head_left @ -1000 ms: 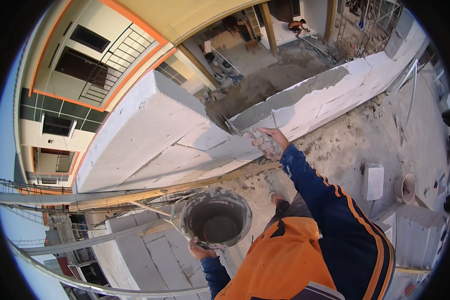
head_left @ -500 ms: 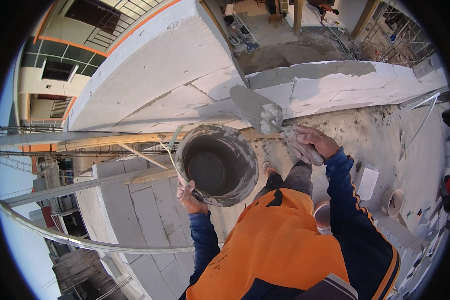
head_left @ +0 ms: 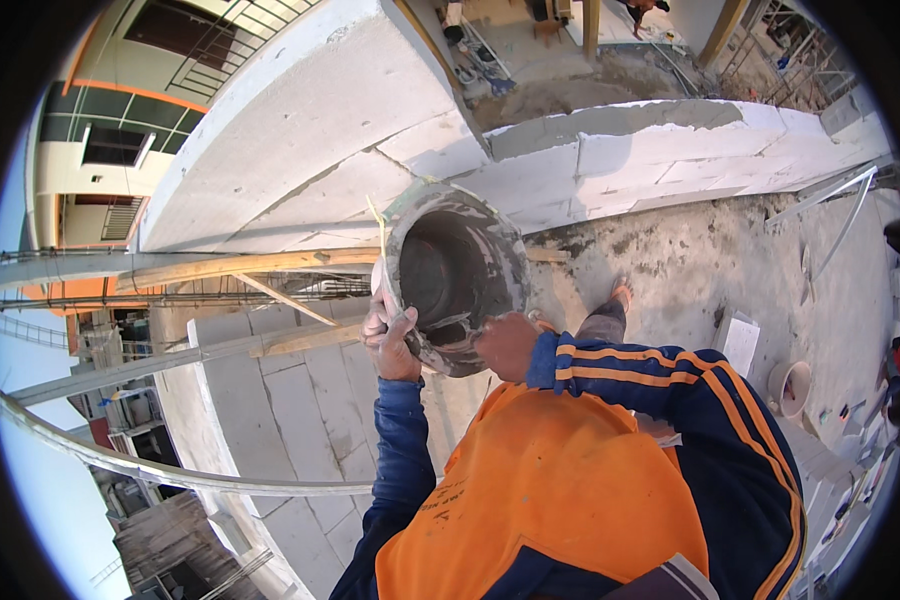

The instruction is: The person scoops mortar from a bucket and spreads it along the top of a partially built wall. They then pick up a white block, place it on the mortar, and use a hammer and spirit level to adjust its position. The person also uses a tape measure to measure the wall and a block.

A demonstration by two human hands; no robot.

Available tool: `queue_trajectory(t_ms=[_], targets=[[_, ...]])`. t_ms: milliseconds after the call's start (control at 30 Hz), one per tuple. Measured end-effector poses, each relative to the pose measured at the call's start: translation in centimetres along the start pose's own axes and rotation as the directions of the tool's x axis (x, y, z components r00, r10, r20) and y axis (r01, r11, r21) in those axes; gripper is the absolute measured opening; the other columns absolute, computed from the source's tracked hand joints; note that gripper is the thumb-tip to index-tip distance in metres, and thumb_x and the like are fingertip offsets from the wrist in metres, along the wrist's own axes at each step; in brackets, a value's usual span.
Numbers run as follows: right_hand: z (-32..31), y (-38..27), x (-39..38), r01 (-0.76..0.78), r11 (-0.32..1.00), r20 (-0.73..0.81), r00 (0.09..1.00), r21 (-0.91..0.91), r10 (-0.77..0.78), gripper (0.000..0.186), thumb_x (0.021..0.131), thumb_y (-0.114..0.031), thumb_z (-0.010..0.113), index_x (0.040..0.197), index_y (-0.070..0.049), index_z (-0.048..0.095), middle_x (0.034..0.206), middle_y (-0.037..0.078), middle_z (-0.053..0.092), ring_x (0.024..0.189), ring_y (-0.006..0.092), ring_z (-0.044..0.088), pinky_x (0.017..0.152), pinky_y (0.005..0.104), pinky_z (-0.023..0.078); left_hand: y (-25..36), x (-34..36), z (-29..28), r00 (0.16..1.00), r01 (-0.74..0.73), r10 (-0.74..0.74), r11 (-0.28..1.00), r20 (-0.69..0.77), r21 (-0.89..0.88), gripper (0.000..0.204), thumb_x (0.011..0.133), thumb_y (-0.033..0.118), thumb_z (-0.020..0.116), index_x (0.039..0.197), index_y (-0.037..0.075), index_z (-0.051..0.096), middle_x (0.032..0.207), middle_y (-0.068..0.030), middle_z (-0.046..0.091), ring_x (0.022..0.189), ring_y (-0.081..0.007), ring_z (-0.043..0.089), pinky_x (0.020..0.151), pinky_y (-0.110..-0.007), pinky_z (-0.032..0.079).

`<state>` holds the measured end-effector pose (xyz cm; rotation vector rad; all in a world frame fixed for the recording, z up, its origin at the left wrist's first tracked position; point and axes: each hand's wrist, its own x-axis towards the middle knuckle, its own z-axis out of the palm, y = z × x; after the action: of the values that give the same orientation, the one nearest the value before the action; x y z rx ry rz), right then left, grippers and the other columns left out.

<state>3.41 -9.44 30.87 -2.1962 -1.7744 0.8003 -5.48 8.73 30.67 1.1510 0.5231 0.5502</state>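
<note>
A mortar-smeared bucket (head_left: 510, 240) is tilted in front of me, its mouth turned toward me and wet grey mortar coating the inside. My left hand (head_left: 392, 342) grips its left near rim, thumb on the inner edge. At the right near rim, my right hand (head_left: 508, 347) is closed in a fist around the trowel's handle, which it hides. The blade reaches into the bucket and hardly stands out from the grey mortar.
A white block wall (head_left: 660, 160) with grey mortar along its top runs ahead, joining a taller block wall (head_left: 300, 130) at left. Wooden planks (head_left: 260, 263) and metal bars lie left. A pale bucket (head_left: 790, 388) and a white block (head_left: 740, 345) stand on the floor at right.
My right hand has swung left from beside the wall to the bucket, taking the mortar-laden trowel into it. The bucket has risen slightly and tipped further toward my right hand.
</note>
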Motion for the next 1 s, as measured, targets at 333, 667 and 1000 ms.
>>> queue_trajectory(t_ms=[333, 667, 1000], targets=[[2.0, 1.8, -0.3, -0.167, 0.986, -0.207, 0.965, 0.003, 0.164, 0.053, 0.073, -0.006, 0.062, 0.126, -0.006, 0.058, 0.105, 0.022, 0.061, 0.084, 0.0359, 0.068, 0.068, 0.0411, 0.055, 0.1, 0.0, 0.8, 0.995, -0.089, 0.092, 0.987, -0.022, 0.135, 0.023, 0.068, -0.003, 0.069, 0.066, 0.005, 0.048, 0.118, -0.0088, 0.061, 0.097, -0.0144, 0.052, 0.092, -0.029, 0.038], [2.0, 2.4, -0.1, -0.16, 0.987, -0.183, 0.969, 0.032, 0.163, 0.045, 0.076, -0.008, 0.061, 0.121, -0.002, 0.059, 0.101, 0.022, 0.061, 0.09, 0.0351, 0.068, 0.069, 0.0477, 0.055, 0.6, 0.6, 1.3, 0.973, -0.229, 0.214, 0.938, 0.085, 0.262, 0.018, 0.069, -0.004, 0.068, 0.067, 0.005, 0.053, 0.114, -0.0088, 0.062, 0.095, -0.0138, 0.053, 0.089, -0.028, 0.04], [-0.2, 6.5, 0.5, -0.263, 0.916, -0.195, 0.924, 0.304, 0.33, 0.019, 0.08, -0.014, 0.057, 0.082, -0.002, 0.071, 0.086, 0.021, 0.07, 0.086, 0.0331, 0.069, 0.072, 0.0454, 0.055, 3.0, 0.4, 4.4, 0.891, -0.412, 0.273, 0.821, 0.364, 0.394, 0.028, 0.065, 0.001, 0.072, 0.058, 0.007, 0.045, 0.122, -0.0235, 0.064, 0.114, -0.0234, 0.056, 0.108, -0.041, 0.032]])
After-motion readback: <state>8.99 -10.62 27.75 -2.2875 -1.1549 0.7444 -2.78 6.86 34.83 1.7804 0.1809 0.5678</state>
